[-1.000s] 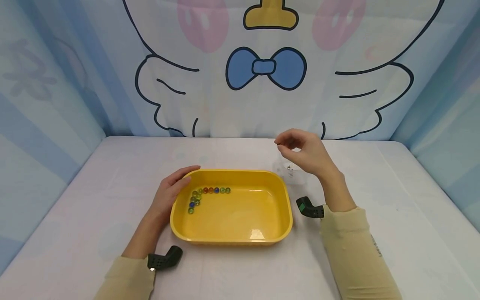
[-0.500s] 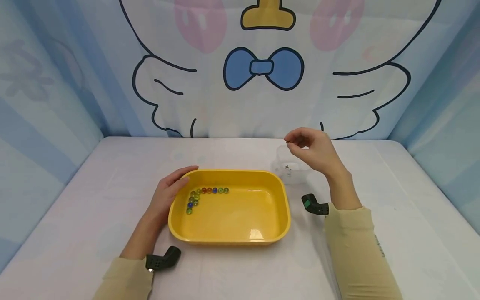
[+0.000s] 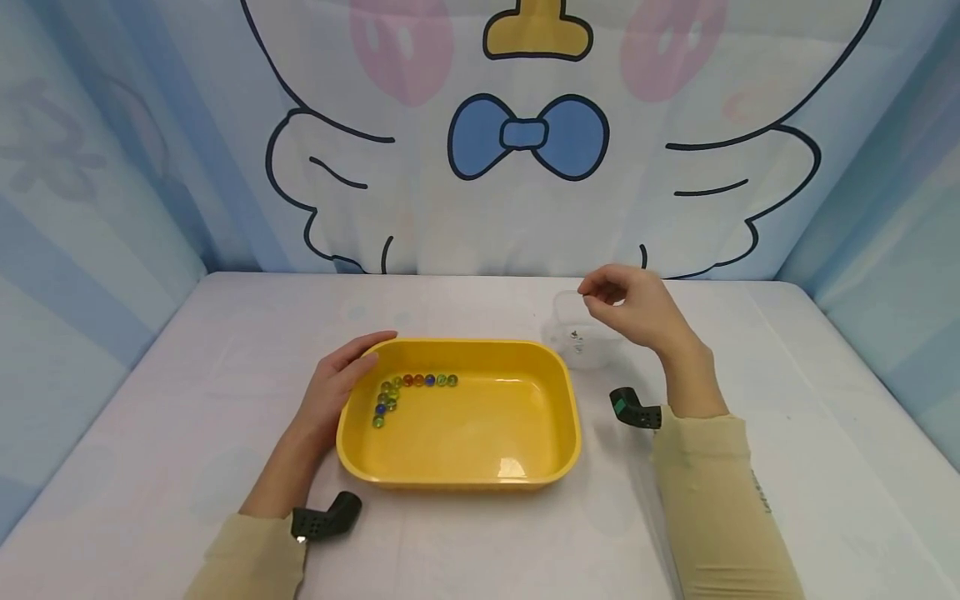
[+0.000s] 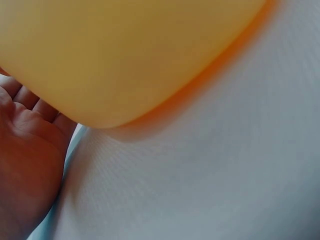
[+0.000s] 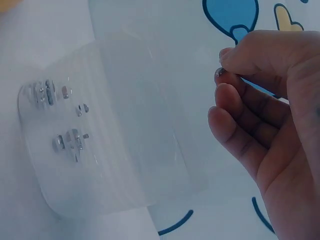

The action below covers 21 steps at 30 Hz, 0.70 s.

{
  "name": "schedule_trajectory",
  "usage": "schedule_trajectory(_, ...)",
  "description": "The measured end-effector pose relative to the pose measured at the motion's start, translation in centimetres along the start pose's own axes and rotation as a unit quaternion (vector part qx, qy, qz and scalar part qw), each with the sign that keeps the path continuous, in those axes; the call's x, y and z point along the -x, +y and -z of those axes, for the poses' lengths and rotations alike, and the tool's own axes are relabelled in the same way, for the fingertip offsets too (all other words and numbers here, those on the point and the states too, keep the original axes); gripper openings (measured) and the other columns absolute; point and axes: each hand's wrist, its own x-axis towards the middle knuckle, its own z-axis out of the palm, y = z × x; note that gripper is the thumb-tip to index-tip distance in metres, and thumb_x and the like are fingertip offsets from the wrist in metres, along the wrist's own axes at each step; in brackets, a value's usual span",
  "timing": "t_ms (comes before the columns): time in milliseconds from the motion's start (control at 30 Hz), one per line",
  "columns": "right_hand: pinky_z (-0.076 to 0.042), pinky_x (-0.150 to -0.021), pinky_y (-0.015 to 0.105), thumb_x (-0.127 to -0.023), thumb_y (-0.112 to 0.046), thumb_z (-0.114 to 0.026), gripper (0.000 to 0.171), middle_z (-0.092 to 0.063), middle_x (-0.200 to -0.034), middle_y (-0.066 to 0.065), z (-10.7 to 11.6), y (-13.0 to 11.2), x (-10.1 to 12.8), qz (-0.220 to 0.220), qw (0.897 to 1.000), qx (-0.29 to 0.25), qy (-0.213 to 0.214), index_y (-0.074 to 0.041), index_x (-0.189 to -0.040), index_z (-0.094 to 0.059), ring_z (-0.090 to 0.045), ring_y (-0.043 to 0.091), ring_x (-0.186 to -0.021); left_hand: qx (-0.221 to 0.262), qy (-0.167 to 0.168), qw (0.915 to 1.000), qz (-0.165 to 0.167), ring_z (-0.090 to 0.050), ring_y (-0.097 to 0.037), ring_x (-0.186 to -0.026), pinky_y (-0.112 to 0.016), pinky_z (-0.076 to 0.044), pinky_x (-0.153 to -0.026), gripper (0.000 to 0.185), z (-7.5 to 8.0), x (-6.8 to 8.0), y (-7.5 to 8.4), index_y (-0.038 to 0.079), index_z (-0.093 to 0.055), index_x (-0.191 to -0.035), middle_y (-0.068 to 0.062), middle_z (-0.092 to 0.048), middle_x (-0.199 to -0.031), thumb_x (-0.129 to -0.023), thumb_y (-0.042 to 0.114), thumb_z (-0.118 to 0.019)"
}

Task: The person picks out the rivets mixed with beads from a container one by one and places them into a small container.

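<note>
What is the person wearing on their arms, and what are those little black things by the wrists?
Both arms wear long, pale yellow sleeves that end at the wrists; the hands are bare. A small, bent black gadget is strapped at each wrist: the one by the right hand shows a green square, and the one by the left hand has tiny holes.

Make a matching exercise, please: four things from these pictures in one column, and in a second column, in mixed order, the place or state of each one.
Things:
1. marbles
2. clear plastic cup
3. left hand
4. right hand

Places or states:
A. raised over the cup, fingertips pinched together
B. rests against the left rim of the yellow tray
C. stands on the table beyond the tray's far right corner
D. lie in the tray's far left corner

Pairs: 1-D, 2-C, 3-B, 4-A
</note>
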Motion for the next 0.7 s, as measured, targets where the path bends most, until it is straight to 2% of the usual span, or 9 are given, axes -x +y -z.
schedule_trajectory(200, -0.048, -0.073, 0.021, -0.093, -0.001, -0.063, 0.011, -0.066, -0.097, 0.012, 0.28, 0.5, 0.08, -0.004, 1.0, 0.006, 0.004, 0.0, -0.102, -0.069, -0.056, 0.025, -0.085, -0.005, 0.0, 1.0, -0.003, -0.047, -0.021, -0.13, -0.021, -0.038, -0.107, 0.042, -0.03, -0.02, -0.03, 0.007, -0.051, -0.147, -0.007, -0.049, -0.149, -0.108, 0.022, -0.045)
schedule_trajectory(467, -0.048, -0.079, 0.029, -0.093, -0.001, -0.062, 0.012, -0.066, -0.098, 0.013, 0.55, 0.56, 0.12, -0.006, 1.0, -0.001, 0.002, 0.0, -0.103, -0.069, -0.056, 0.026, -0.088, -0.005, 0.004, 1.0, -0.002, -0.046, -0.021, -0.13, -0.023, -0.038, -0.109, 0.042, -0.02, -0.07, 0.03, 0.007, -0.051, -0.147, -0.007, -0.049, -0.149, -0.107, 0.02, -0.044)
schedule_trajectory(700, -0.047, -0.082, 0.035, -0.094, -0.004, -0.063, 0.015, -0.066, -0.1, 0.013, 0.59, 0.57, 0.12, -0.012, 1.0, 0.002, 0.002, 0.001, -0.107, -0.068, -0.055, 0.026, -0.09, -0.001, 0.002, 1.0, -0.006, -0.046, -0.021, -0.131, -0.021, -0.038, -0.107, 0.042, -0.07, -0.07, 0.03, 0.007, -0.051, -0.147, -0.007, -0.049, -0.149, -0.108, 0.019, -0.044)
